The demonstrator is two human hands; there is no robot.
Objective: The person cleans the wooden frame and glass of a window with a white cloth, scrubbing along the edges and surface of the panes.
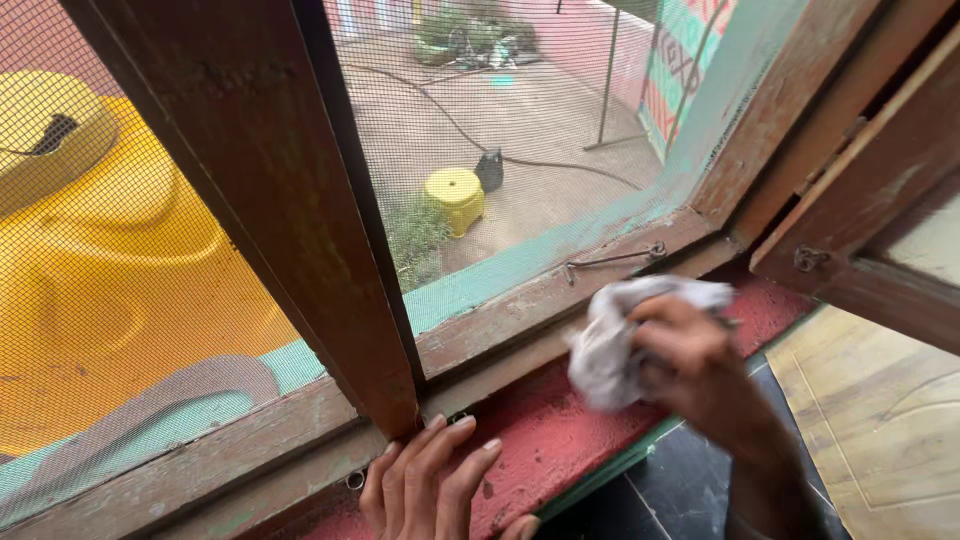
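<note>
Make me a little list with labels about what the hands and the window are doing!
left hand: flat on the red sill, fingers by the frame post
right hand: holds a white cloth at the frame's bottom rail
window: brown wooden frame, mesh screen
latch hook: lies on the bottom rail
outside: yellow stool, yellow tank

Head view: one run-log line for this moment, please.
right hand: grips crumpled white cloth | left hand: flat on red painted sill | brown wooden window frame: meshed

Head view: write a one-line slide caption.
Right hand presses a white cloth on the red sill; left hand rests flat.
</note>
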